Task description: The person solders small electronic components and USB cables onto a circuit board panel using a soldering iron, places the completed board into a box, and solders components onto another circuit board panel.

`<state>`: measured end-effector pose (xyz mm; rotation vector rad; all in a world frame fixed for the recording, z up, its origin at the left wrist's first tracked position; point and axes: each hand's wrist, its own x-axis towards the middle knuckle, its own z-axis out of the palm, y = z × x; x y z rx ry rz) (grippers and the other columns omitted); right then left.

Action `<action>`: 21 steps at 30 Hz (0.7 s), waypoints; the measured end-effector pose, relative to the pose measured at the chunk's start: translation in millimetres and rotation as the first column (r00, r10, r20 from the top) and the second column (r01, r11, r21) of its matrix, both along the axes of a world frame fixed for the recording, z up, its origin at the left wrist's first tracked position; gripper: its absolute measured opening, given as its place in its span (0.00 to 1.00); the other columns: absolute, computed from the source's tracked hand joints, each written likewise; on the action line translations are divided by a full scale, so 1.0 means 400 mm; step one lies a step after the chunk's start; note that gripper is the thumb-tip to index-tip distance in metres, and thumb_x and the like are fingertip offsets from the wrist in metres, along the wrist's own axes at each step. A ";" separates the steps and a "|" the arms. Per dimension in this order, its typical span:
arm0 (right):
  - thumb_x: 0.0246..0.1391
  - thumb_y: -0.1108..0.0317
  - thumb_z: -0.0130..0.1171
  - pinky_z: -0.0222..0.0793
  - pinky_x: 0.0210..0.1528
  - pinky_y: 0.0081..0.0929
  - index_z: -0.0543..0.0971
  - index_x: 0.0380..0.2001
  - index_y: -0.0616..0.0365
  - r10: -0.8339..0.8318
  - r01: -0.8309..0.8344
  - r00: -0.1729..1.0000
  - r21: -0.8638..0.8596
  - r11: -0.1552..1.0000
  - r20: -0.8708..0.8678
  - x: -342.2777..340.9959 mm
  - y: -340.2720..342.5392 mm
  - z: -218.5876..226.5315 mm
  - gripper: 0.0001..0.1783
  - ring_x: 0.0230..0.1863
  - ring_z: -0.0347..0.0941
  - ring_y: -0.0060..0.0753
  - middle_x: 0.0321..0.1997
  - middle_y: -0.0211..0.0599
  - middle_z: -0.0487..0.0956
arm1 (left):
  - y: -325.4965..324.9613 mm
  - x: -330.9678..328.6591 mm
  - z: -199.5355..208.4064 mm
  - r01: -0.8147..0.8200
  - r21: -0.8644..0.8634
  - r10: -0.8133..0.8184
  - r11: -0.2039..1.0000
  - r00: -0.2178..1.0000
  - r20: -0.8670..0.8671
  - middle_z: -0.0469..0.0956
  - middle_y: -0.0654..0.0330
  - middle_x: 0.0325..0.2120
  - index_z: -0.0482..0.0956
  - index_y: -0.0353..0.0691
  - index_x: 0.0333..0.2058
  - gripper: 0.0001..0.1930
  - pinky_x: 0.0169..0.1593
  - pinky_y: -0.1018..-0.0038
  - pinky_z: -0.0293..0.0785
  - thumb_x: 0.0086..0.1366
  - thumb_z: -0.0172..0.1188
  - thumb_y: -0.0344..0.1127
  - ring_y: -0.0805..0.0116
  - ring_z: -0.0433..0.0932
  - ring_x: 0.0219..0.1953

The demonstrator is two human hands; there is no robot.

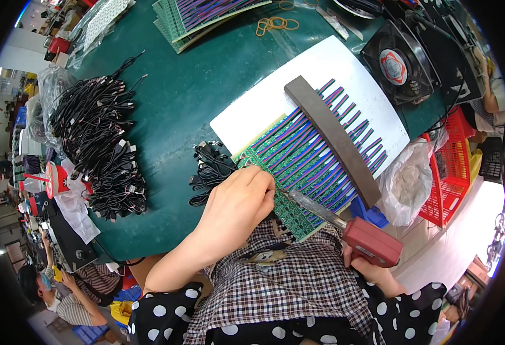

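Note:
My left hand [238, 198] is closed in a pinch over the left edge of a green circuit board panel [292, 221]. What its fingertips hold is hidden. My right hand [373, 273] grips the red handle of a soldering iron [373, 241], whose metal shaft reaches left across the board toward my left fingertips. Rows of ribbon wires [298, 152] in blue, red and black lie over the panel, with a dark flat bar [336, 138] resting across them. Beneath the panel's far part is a white sheet [264, 103]. A small bundle of black cables [212, 164] lies beside my left hand.
A large heap of black cables [100, 138] covers the table's left side. More wired circuit boards [192, 23] and rubber bands [275, 25] lie at the back. A black fan [402, 63] stands back right, above a plastic bag [408, 184] and red basket [451, 172]. Another person [68, 293] sits lower left.

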<state>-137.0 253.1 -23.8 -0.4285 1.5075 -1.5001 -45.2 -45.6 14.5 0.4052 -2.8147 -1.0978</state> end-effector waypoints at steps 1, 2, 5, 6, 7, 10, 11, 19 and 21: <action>0.42 0.69 0.67 0.72 0.32 0.18 0.67 0.54 0.72 0.035 -0.038 0.988 -0.015 0.999 -0.147 0.001 0.008 -0.012 0.36 0.30 0.76 0.19 0.35 0.36 0.80 | 0.001 0.000 -0.001 -0.004 0.001 0.004 1.000 1.000 -0.005 0.69 0.57 0.23 0.71 0.36 0.28 0.06 0.32 0.69 0.69 0.51 0.59 0.24 0.60 0.72 0.27; 0.42 0.69 0.67 0.72 0.32 0.18 0.67 0.54 0.72 0.036 -0.039 0.989 -0.016 0.999 -0.146 0.000 0.008 -0.010 0.36 0.30 0.76 0.19 0.35 0.36 0.80 | 0.001 0.001 -0.002 -0.011 0.002 0.011 1.000 1.000 -0.010 0.69 0.57 0.23 0.71 0.36 0.28 0.06 0.32 0.69 0.69 0.51 0.59 0.24 0.60 0.72 0.27; 0.40 0.70 0.67 0.72 0.32 0.18 0.69 0.53 0.71 0.097 -0.068 0.949 0.103 0.992 -0.301 -0.001 0.007 0.002 0.35 0.28 0.77 0.20 0.32 0.32 0.80 | 0.002 0.001 -0.003 -0.015 0.012 0.015 1.000 1.000 -0.008 0.69 0.57 0.24 0.71 0.36 0.28 0.06 0.31 0.69 0.70 0.51 0.59 0.23 0.60 0.72 0.27; 0.39 0.69 0.67 0.72 0.31 0.18 0.69 0.53 0.71 0.089 -0.057 0.962 0.128 0.990 -0.257 -0.001 0.005 0.007 0.35 0.27 0.77 0.21 0.30 0.31 0.80 | 0.002 0.001 -0.004 -0.014 0.013 0.014 1.000 1.000 -0.009 0.69 0.57 0.24 0.71 0.36 0.28 0.06 0.31 0.69 0.70 0.51 0.59 0.23 0.60 0.72 0.27; 0.38 0.69 0.68 0.71 0.31 0.18 0.69 0.52 0.71 0.079 -0.047 0.974 0.153 0.987 -0.214 0.000 0.003 0.010 0.35 0.26 0.77 0.21 0.29 0.30 0.80 | 0.003 0.000 -0.004 -0.015 0.014 0.015 1.000 1.000 -0.012 0.69 0.57 0.24 0.71 0.36 0.28 0.06 0.31 0.69 0.70 0.51 0.59 0.23 0.60 0.72 0.27; 0.39 0.68 0.68 0.71 0.30 0.18 0.69 0.52 0.72 0.053 -0.029 0.979 0.121 0.992 -0.199 0.001 -0.007 0.017 0.35 0.24 0.76 0.21 0.28 0.28 0.80 | 0.006 0.000 -0.004 -0.018 0.014 0.018 1.000 1.000 -0.009 0.70 0.57 0.24 0.71 0.35 0.28 0.06 0.31 0.69 0.70 0.51 0.59 0.23 0.60 0.72 0.27; 0.39 0.68 0.68 0.71 0.30 0.18 0.69 0.52 0.72 0.052 -0.028 0.979 0.121 0.992 -0.199 -0.002 -0.011 0.020 0.35 0.24 0.76 0.21 0.28 0.28 0.80 | 0.005 0.000 -0.004 -0.018 0.015 0.019 1.000 1.000 -0.007 0.70 0.57 0.24 0.71 0.35 0.28 0.06 0.31 0.69 0.71 0.51 0.59 0.23 0.60 0.72 0.27; 0.50 0.57 0.64 0.67 0.33 0.23 0.65 0.52 0.68 -0.055 0.048 0.993 0.069 0.996 0.104 -0.005 -0.013 0.045 0.33 0.28 0.69 0.26 0.42 0.43 0.75 | -0.002 -0.004 -0.003 -0.014 0.006 0.014 1.000 1.000 0.004 0.70 0.56 0.24 0.70 0.36 0.28 0.06 0.32 0.69 0.71 0.52 0.59 0.23 0.60 0.72 0.27; 0.50 0.56 0.64 0.67 0.33 0.24 0.66 0.52 0.68 -0.058 0.054 0.994 0.043 0.998 0.092 -0.005 -0.012 0.042 0.33 0.28 0.70 0.27 0.39 0.42 0.75 | 0.000 0.001 0.001 -0.032 -0.001 0.032 0.999 0.999 0.015 0.70 0.56 0.24 0.70 0.36 0.27 0.06 0.33 0.68 0.71 0.52 0.59 0.24 0.58 0.72 0.28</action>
